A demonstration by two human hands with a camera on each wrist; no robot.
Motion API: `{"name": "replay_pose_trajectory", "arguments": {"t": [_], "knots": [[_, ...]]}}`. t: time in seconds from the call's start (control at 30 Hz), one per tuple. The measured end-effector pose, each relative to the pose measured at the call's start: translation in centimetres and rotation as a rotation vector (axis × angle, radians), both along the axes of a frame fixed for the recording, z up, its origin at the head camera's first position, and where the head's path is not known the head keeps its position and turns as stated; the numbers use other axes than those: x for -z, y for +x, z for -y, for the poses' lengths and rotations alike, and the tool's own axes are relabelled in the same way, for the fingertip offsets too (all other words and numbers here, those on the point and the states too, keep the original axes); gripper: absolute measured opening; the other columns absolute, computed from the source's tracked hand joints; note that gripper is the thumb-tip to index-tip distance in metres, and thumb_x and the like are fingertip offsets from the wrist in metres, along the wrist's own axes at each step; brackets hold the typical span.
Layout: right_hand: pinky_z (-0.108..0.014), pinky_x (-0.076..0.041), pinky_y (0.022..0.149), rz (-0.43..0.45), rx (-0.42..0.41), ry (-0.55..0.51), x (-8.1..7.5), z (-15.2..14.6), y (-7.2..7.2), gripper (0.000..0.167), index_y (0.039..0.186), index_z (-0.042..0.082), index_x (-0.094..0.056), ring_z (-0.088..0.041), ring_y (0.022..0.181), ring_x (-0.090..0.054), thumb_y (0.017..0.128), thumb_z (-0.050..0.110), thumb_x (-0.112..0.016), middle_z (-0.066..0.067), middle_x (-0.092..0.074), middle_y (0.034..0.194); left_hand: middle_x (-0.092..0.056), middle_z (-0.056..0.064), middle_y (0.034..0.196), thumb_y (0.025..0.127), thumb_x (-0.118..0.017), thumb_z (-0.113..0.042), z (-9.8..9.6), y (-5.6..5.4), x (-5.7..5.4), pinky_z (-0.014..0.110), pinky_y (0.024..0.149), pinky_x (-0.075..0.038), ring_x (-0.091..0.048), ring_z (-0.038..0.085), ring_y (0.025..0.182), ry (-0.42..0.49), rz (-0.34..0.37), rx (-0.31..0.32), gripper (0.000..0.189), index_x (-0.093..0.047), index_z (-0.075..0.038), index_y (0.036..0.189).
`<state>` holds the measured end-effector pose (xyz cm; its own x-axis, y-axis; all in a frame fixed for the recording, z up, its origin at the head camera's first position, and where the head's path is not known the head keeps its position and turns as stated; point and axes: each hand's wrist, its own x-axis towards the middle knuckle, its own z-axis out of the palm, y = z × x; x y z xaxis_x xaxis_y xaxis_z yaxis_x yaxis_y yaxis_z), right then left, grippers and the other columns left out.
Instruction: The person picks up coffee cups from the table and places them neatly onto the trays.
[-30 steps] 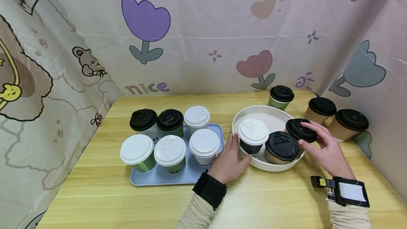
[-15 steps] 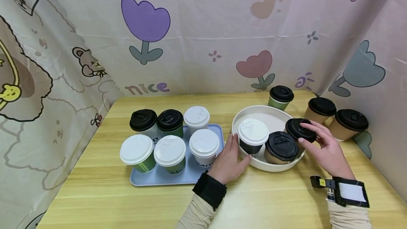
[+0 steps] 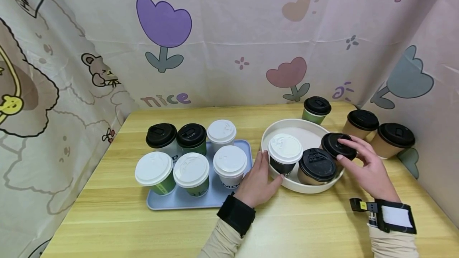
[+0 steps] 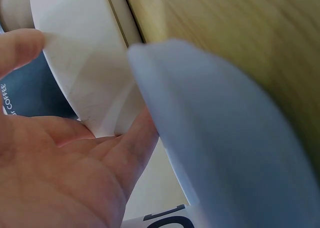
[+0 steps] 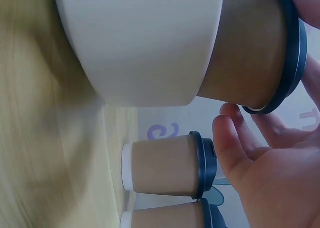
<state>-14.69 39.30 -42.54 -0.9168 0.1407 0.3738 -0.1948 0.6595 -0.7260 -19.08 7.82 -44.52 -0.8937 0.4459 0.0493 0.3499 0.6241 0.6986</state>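
My right hand [image 3: 371,172] holds a tan paper coffee cup [image 5: 250,47] by its black lid [image 3: 333,144], thumb in front and fingers over the far side. That cup sits inside the right wall of a round white tray [image 3: 305,189]. Beside it in the tray are another tan coffee cup with a black lid [image 3: 317,165] and a black cup with a white lid [image 3: 285,148]. My left hand [image 3: 259,182] rests against the tray's left wall, fingers extended; in the left wrist view the thumb [image 4: 22,47] touches near its rim.
Left of the round tray, a blue rectangular tray [image 3: 222,203] bears several lidded cups, close to my left hand. A green cup [image 3: 314,116] with a black lid stands behind the round tray. Two tan cups [image 3: 358,130] stand to its right, near the printed cloth wall.
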Motion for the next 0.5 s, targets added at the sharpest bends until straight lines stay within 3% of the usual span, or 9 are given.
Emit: {"name": "replay_pose_trajectory", "arguments": {"t": [0.13,0.23,0.3,0.5], "knots": [[-0.005,-0.029,0.098,-0.026,-0.012,-0.002,0.0,-0.4,-0.1,0.058,0.153,0.016,-0.053,0.002,0.139,-0.029,0.098,0.011,-0.071,-0.004,-0.033,0.163,-0.017,0.02,0.17,0.1,-0.059,-0.045,0.1,0.0,0.0,0.045,0.118,-0.034,-0.029,0.03,0.152,0.003,0.005,0.003,0.086,-0.022,-0.001,0.163],[-0.005,-0.027,0.099,-0.025,0.042,-0.021,-0.1,-1.0,0.1,0.063,0.158,0.019,-0.044,-0.003,0.138,-0.029,0.1,0.014,-0.068,-0.007,-0.029,0.164,-0.019,0.022,0.169,0.099,-0.06,-0.044,0.1,0.0,0.0,0.047,0.118,-0.035,-0.03,0.031,0.152,0.016,-0.004,0.004,0.085,-0.023,0.0,0.163],[-0.009,-0.028,0.103,-0.002,0.126,-0.049,-0.2,-1.5,0.1,0.064,0.16,0.02,-0.041,-0.01,0.138,-0.031,0.102,0.019,-0.066,-0.011,-0.028,0.163,-0.02,0.023,0.168,0.099,-0.06,-0.043,0.1,0.0,0.0,0.047,0.118,-0.035,-0.031,0.032,0.151,0.019,-0.012,0.005,0.085,-0.024,0.001,0.162],[-0.031,-0.03,0.109,0.119,0.512,-0.141,-0.2,-4.2,0.0,0.07,0.161,0.019,-0.036,-0.033,0.139,-0.03,0.099,0.031,-0.065,-0.018,-0.027,0.159,-0.02,0.024,0.168,0.1,-0.059,-0.043,0.1,-0.1,0.1,0.046,0.118,-0.035,-0.031,0.032,0.151,0.015,-0.018,0.006,0.085,-0.024,0.002,0.162]]}}
